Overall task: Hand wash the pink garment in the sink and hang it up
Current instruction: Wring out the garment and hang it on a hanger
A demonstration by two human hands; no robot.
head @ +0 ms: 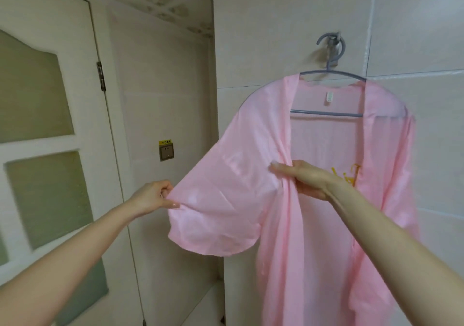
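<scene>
Our left hand pinches the pink garment by its sleeve, our right hand grips its front; hard tugging could unhook the hanger.

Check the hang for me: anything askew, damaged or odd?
Nothing damaged. The garment sits on the hanger, which hangs from the hook. Only the sleeve juts sideways, pulled by the left hand, and the front edge bunches where the right hand grips it.
</scene>
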